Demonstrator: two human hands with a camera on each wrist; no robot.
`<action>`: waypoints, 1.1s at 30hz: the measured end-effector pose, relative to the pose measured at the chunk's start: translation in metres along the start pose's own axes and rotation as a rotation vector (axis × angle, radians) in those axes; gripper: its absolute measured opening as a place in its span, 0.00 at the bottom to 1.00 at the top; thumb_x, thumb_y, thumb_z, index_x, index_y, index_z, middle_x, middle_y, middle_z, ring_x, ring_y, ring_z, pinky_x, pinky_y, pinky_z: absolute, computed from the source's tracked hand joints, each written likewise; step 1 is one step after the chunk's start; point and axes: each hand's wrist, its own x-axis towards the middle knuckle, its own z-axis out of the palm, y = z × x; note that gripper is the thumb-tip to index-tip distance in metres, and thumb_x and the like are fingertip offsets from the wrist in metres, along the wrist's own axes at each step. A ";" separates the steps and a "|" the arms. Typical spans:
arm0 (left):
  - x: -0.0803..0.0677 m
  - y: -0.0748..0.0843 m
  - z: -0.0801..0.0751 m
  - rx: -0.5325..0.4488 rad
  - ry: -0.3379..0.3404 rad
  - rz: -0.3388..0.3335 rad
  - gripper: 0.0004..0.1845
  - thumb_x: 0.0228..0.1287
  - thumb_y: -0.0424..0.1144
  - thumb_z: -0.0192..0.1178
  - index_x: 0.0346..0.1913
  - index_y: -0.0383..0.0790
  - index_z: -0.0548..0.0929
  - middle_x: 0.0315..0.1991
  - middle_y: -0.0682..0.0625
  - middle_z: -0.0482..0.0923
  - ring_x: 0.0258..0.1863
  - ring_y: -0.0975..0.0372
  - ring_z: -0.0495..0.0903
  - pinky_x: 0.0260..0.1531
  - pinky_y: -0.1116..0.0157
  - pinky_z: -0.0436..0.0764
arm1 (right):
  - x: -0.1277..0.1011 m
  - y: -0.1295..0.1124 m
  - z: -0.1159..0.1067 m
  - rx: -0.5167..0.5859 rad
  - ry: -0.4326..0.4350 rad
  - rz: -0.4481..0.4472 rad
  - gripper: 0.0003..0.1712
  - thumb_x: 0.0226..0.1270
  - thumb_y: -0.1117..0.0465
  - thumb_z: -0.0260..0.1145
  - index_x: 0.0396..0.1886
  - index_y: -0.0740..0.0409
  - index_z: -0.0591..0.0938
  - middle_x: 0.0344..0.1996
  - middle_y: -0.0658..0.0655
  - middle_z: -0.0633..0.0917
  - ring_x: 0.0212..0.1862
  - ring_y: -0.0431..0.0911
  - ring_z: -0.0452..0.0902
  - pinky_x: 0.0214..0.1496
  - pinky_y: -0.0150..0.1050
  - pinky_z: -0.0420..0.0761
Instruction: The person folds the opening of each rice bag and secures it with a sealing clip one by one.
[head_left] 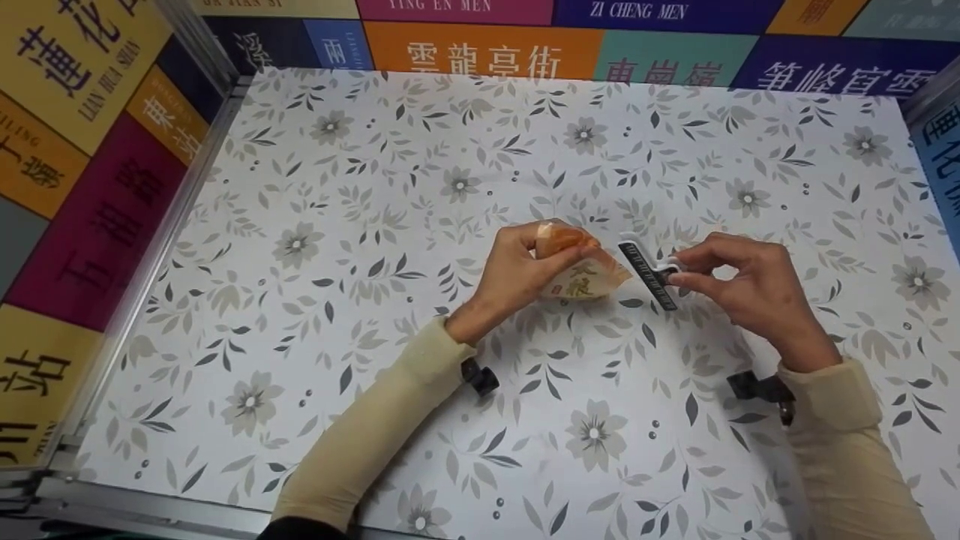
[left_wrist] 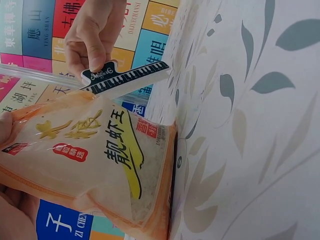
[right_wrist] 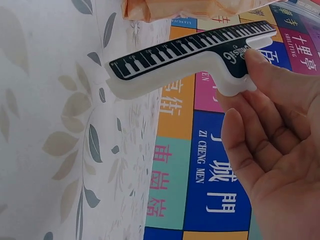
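My left hand (head_left: 541, 251) grips an orange and clear snack bag (head_left: 581, 270) by its upper end, the bag's bottom resting on the floral table (head_left: 360, 225). The bag (left_wrist: 100, 160) carries yellow and black Chinese print. My right hand (head_left: 686, 271) pinches the handle end of a white bag clip with a black piano-key pattern (head_left: 646, 274), just right of the bag. In the left wrist view the clip (left_wrist: 127, 77) sits at the bag's top edge, with the right hand (left_wrist: 92, 35) above it. The right wrist view shows the clip (right_wrist: 185, 55) held by thumb and fingers (right_wrist: 265, 75), with the bag (right_wrist: 190, 7) beyond it.
Black wrist camera mounts (head_left: 480, 377) (head_left: 761, 388) sit on both beige sleeves. Walls of coloured sign panels (head_left: 97, 187) enclose the table at the left, back and right. A metal frame rail (head_left: 150, 262) runs along the left edge.
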 end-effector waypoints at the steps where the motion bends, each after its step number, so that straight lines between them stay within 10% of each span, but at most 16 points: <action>1: 0.000 0.000 0.000 -0.001 -0.001 -0.002 0.09 0.65 0.35 0.72 0.45 0.33 0.91 0.44 0.40 0.92 0.42 0.66 0.89 0.49 0.66 0.87 | 0.000 0.001 0.000 0.008 -0.005 -0.008 0.17 0.45 0.79 0.82 0.34 0.60 0.93 0.28 0.45 0.90 0.32 0.29 0.84 0.39 0.20 0.78; 33: -0.001 -0.001 0.001 -0.058 -0.007 -0.001 0.09 0.65 0.31 0.72 0.45 0.30 0.90 0.45 0.38 0.91 0.45 0.61 0.90 0.52 0.63 0.88 | -0.003 0.000 -0.003 0.056 -0.050 -0.021 0.17 0.44 0.81 0.81 0.35 0.63 0.93 0.27 0.46 0.90 0.32 0.32 0.84 0.41 0.21 0.79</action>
